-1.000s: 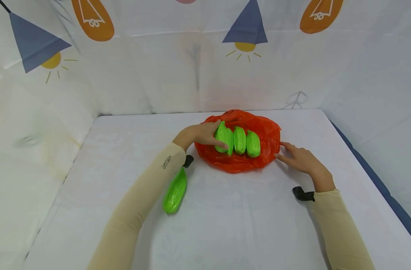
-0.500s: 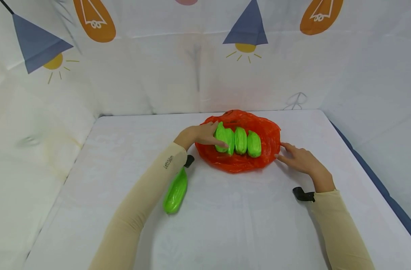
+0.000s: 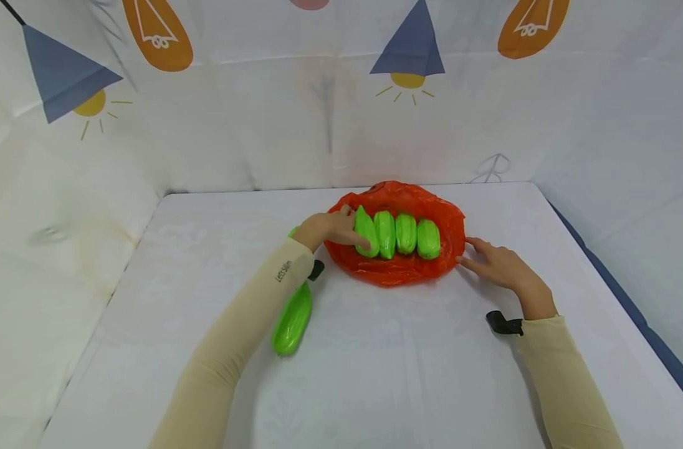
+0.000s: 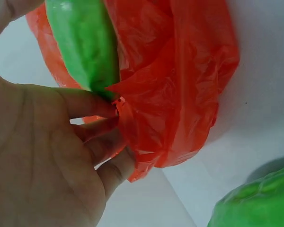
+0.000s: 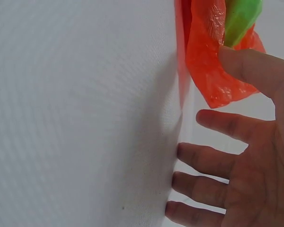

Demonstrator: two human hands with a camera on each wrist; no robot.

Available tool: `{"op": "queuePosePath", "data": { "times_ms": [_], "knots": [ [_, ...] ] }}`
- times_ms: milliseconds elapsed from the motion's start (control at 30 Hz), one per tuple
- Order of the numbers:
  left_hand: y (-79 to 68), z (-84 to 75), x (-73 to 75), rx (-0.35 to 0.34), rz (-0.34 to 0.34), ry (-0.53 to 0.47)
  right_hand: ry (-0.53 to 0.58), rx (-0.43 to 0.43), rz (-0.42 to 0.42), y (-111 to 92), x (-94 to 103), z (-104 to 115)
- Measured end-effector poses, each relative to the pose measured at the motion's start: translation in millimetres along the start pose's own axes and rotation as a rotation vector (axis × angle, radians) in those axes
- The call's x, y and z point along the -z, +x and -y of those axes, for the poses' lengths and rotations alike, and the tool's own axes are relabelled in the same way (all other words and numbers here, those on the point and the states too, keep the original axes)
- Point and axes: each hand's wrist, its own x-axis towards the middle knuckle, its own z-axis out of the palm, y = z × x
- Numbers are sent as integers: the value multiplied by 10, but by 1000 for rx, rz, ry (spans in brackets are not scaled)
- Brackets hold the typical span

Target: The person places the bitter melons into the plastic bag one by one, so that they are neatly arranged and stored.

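A white cloth backdrop [image 3: 252, 125], printed with blue lampshades [image 3: 407, 43] and orange bulbs [image 3: 163, 53], fills the upper frame and both sides. The white table [image 3: 364, 380] spans the middle and bottom. The left sleeve [image 3: 229, 349] and right sleeve [image 3: 563, 374], both tan, rise from the bottom edge. Just above centre sits a red plastic bag [image 3: 386, 275], four green gourds [image 3: 405, 234] lined up inside. The left hand [image 3: 331, 229], at the bag's left rim, has its fingers loosely bent, well parted from the thumb, which touches the leftmost gourd [image 3: 365, 229]. The right hand [image 3: 497, 265], right of centre, has relaxed, spread fingers, its thumb against the bag's edge. Left of centre, a loose gourd [image 3: 292, 321] lies on the table, partly behind the left sleeve.
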Motion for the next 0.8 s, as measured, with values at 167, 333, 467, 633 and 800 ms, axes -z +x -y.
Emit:
{"op": "queuePosePath", "data": {
  "times_ms": [167,333,467,633,800],
  "knots": [
    [34,19,-32,-37,-11,37,-1,4,-1,0,0,-14],
    [43,27,-38,-44,-24,28,-5,10,-9,-6,21,-12],
    [45,34,-41,-39,-23,26,-9,10,-9,0,28,-1],
    [42,50,-53,-58,-56,26,-7,7,-5,12,10,-12],
    [-17,107,-53,-177,-194,19,-6,0,-2,8,6,-11]
  ]
}}
